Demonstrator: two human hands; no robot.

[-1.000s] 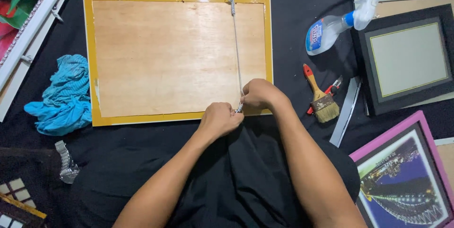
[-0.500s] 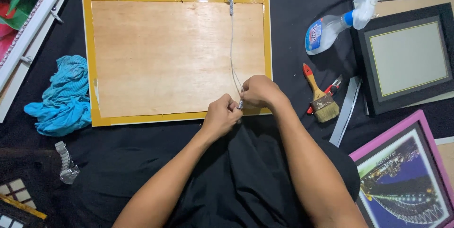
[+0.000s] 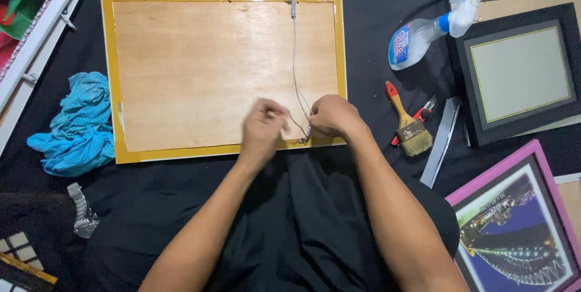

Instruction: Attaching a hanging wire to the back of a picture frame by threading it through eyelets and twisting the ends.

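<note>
A yellow-edged picture frame (image 3: pixel 109 74) lies face down on black cloth, its plywood back up. A thin hanging wire (image 3: pixel 295 62) runs from the frame's top edge down to its lower right part, now slack and bowed. My right hand (image 3: pixel 330 116) pinches the wire's wound lower end near the bottom edge. My left hand (image 3: pixel 261 131), blurred by motion, is closed on the loose tail of the wire just left of it.
A blue cloth (image 3: pixel 75 125) lies left of the frame. To the right are a spray bottle (image 3: pixel 433 26), a paintbrush (image 3: pixel 408 122), a red-handled tool (image 3: pixel 417 115), a metal strip (image 3: pixel 442 141), a black frame (image 3: pixel 520 74) and a pink-framed picture (image 3: pixel 520 225).
My left hand has lifted up and leftwards over the plywood, drawing the wire's tail. The wire has gone from straight to slack and curved. My right hand stayed at the lower edge.
</note>
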